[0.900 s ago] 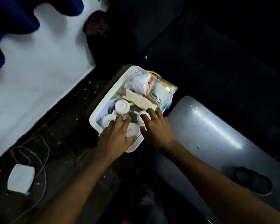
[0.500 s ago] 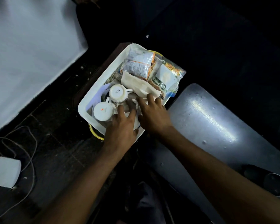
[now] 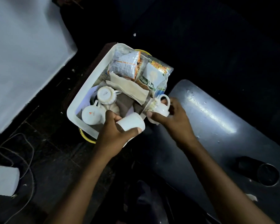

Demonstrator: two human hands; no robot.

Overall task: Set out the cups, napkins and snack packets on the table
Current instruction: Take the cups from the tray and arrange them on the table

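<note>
A white tray (image 3: 90, 81) holds two upturned white cups (image 3: 105, 97), beige napkins (image 3: 129, 89) and snack packets (image 3: 124, 67) at its far end. My left hand (image 3: 113, 135) grips a white cup (image 3: 132, 124) lying on its side, just above the tray's near edge. My right hand (image 3: 173, 117) holds another white cup (image 3: 162, 107) by its body, handle up, at the tray's right rim.
A grey curved table surface (image 3: 217, 126) lies right of the tray, with a dark round hole (image 3: 267, 176) near its end. A white sheet (image 3: 23, 54) spreads at the left. On the dark floor lie a white adapter (image 3: 4, 180) and cables (image 3: 24, 152).
Both hands, which were pressed down among the cups in the tray, have each closed on a cup and lifted it out toward the tray's near-right edge.
</note>
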